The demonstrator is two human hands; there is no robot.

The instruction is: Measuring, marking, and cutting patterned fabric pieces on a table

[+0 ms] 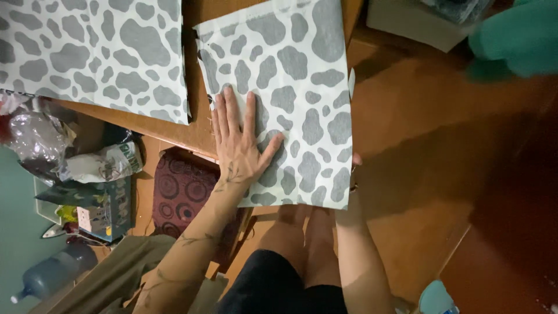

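Pressing flat, fingers spread, left hand is holding down cow-print fabric piece on wooden table. Right hand, mostly hidden under the fabric's 4 o'clock edge; grip unclear. Second matching piece is lying at 10 o'clock, teal cloth at 2, cluttered bags at 8.

Brown wooden table, patterned maroon cushion, perhaps teal wall, dim light

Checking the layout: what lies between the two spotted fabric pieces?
A bare strip of wooden table separates the left fabric from the right fabric under the left hand, in the head view.
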